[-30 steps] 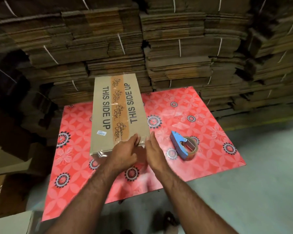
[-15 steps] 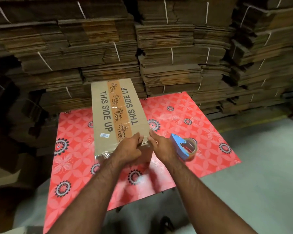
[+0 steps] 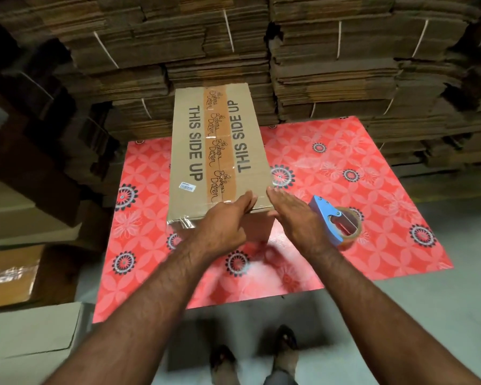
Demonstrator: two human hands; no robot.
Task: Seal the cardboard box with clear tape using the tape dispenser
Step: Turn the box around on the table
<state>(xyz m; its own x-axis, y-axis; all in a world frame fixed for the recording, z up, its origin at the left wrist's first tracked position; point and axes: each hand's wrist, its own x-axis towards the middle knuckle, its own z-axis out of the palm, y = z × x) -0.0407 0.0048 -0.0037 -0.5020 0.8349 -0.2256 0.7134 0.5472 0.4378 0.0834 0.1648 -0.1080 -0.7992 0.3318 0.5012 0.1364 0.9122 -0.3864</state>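
Head view shows the left hand (image 3: pixel 225 224) curled over the near top edge of the cardboard box (image 3: pixel 220 151), fingers on the top face and thumb side down the front wall, so it grips the box at that corner, probably to steady it or press the tape end flat. Just to its right, the right hand (image 3: pixel 295 215) is open and empty, fingers straight and together, its tips at the box's near right corner; whether the palm touches the cardboard cannot be told. It sits between the box and the tape dispenser (image 3: pixel 334 221), which suggests it may reach for the tool next.

A printed orange tape strip (image 3: pixel 216 140) runs lengthwise down the box's top seam, between the two "THIS SIDE UP" prints, and a crinkled tag of clear tape (image 3: pixel 182 222) hangs over the near left edge. A small label (image 3: pixel 187 186) sits near that end.

Blue-handled, with its roll of clear tape, the dispenser lies on the red patterned table (image 3: pixel 345 262), just beside the right hand and apart from the box. Behind, stacks of flattened cardboard (image 3: pixel 331 65) fill the background.
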